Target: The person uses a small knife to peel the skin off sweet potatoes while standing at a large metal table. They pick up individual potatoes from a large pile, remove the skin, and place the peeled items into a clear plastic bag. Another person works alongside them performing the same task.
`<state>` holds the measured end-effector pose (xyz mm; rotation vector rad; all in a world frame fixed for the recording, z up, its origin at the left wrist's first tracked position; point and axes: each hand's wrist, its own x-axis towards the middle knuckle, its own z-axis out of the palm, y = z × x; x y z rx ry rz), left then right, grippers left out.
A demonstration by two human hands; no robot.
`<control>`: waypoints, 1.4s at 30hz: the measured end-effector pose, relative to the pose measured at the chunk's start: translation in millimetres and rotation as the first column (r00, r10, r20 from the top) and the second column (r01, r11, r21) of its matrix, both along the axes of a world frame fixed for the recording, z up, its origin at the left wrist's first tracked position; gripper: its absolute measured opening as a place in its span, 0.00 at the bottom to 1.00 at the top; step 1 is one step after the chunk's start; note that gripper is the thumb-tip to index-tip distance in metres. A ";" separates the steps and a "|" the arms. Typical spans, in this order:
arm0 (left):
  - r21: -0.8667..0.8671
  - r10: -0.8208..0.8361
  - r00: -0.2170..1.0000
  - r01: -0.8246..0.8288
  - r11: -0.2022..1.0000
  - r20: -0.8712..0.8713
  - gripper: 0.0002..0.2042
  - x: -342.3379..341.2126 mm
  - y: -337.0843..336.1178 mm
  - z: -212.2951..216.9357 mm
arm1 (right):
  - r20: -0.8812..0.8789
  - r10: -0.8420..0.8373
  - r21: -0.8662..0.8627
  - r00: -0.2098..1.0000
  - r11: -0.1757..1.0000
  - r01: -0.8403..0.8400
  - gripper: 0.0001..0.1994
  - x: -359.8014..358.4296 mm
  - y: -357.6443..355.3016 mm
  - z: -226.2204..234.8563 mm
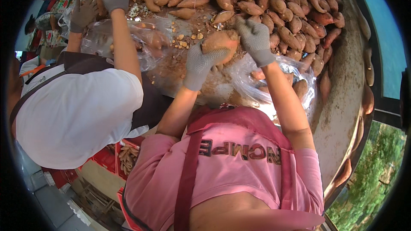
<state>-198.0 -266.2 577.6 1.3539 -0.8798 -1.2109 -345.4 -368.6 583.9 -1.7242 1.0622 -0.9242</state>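
Observation:
Over the table, my left hand (pixel 200 65), in a grey dotted glove, grips a large sweet potato (pixel 220 45) from its lower left side. My right hand (pixel 255 42), gloved the same way, is closed at the right end of that sweet potato. Whatever its curled fingers hold is hidden from view. Small pale cut pieces (pixel 183 42) are scattered on the table just left of the sweet potato. Below my right hand lies a clear plastic bag (pixel 246 77) with several sweet potatoes in it.
A big heap of sweet potatoes (pixel 291 13) covers the far side of the soil-stained table (pixel 338 115). To my left, a co-worker in a white shirt (pixel 81 115) and grey gloves handles a sweet potato by another clear bag (pixel 145 38). Red crates (pixel 105 160) stand below.

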 end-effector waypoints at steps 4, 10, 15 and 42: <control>-0.342 0.182 0.945 -0.082 0.936 0.272 0.32 5.4 -5.0 -35.8 | 0.257 -0.102 0.362 0.961 0.932 0.002 0.17 -6.5 -6.1 1.8; -0.424 0.312 0.854 -0.121 0.898 0.417 0.40 -4.8 -11.5 -36.0 | 0.153 0.036 0.175 0.987 0.982 -0.063 0.20 23.0 27.6 7.0; -0.307 0.204 0.778 -0.015 0.951 0.594 0.41 0.5 -4.5 -14.7 | 0.035 0.093 -0.075 0.995 0.993 -0.090 0.18 22.3 26.3 7.0; -0.235 0.076 0.871 0.046 0.971 0.485 0.17 19.9 -12.7 -3.3 | 0.228 -0.098 0.658 0.969 0.749 -0.079 0.18 24.6 43.0 5.8</control>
